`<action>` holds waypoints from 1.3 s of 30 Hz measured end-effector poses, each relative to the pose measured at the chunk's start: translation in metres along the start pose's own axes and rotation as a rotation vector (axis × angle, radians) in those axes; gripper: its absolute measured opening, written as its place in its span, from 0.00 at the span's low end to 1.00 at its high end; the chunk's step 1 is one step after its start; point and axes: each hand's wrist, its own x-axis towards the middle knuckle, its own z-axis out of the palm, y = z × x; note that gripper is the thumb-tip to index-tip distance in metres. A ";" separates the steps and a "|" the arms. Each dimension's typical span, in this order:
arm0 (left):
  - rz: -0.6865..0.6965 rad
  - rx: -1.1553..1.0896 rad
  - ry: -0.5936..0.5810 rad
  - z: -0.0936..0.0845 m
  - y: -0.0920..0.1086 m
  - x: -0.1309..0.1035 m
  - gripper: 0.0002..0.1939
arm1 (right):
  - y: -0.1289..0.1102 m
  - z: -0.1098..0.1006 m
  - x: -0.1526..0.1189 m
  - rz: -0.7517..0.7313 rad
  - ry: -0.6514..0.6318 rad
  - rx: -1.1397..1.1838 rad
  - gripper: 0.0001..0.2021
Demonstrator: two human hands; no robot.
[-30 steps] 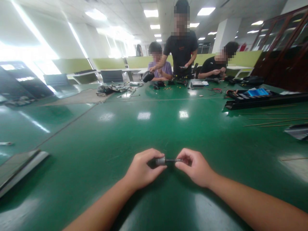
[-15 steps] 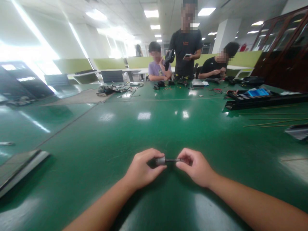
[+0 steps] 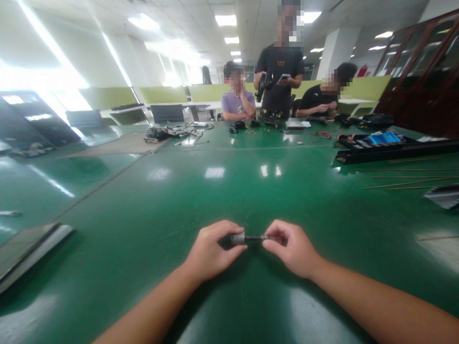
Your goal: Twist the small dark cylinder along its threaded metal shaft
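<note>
Green table (image 3: 222, 200), glossy, lamp reflections along its middle. Both hands over the near side, about midway between the left and right edges.

Left hand (image 3: 210, 251): thumb below, fingers above, closed around a grey cylinder (image 3: 238, 238). Cylinder lies level, its axis running left to right. A thin dark shaft (image 3: 254, 238) stands out of its right end, in line with it.

Right hand (image 3: 296, 251): thumb and forefinger pinching the shaft's far end; other fingers curled in behind. Short stretch of shaft bare between the hands. Cannot tell whether cylinder or shaft touches the table.

Left edge: a flat slab (image 3: 30, 255) set aslant, near the near left corner; a small white piece (image 3: 10, 213) beyond it. Right edge: thin rods (image 3: 412, 177) lying roughly side by side, a grey piece (image 3: 444, 196) nearer, a long black channel (image 3: 398, 152) farther off, something blue (image 3: 384, 138) just behind it.

Far edge: tangle of cables (image 3: 175, 131) left of middle, grey box (image 3: 294, 125) right of middle, red wires (image 3: 322, 134) beside it. Three people beyond: purple shirt (image 3: 233, 105), seated; dark shirt (image 3: 278, 62), standing, phone (image 3: 283, 79) in hand; black sleeve (image 3: 310, 98) at right.
</note>
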 end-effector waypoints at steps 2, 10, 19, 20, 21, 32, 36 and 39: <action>0.002 0.001 -0.003 0.000 0.000 0.000 0.10 | 0.000 0.000 0.000 -0.001 -0.001 -0.001 0.03; -0.009 0.012 -0.004 -0.001 0.001 0.001 0.11 | 0.000 0.000 0.000 -0.002 0.007 0.000 0.04; -0.002 0.014 0.002 -0.002 0.001 0.001 0.11 | 0.001 0.000 0.000 0.003 0.012 0.003 0.03; -0.002 0.013 0.003 -0.002 0.001 0.002 0.11 | 0.001 -0.001 0.000 0.004 0.012 0.005 0.03; -0.001 0.013 0.003 -0.002 0.002 0.002 0.11 | 0.001 -0.001 0.000 0.004 0.012 0.007 0.03; 0.004 0.018 0.006 -0.003 0.001 0.002 0.11 | 0.002 -0.001 0.000 0.003 0.023 -0.013 0.03; 0.000 0.019 -0.002 -0.003 0.000 0.002 0.11 | 0.002 -0.001 0.000 0.007 0.022 -0.013 0.03; -0.008 0.029 -0.004 -0.003 0.001 0.002 0.11 | 0.002 -0.001 0.000 0.016 0.020 0.005 0.03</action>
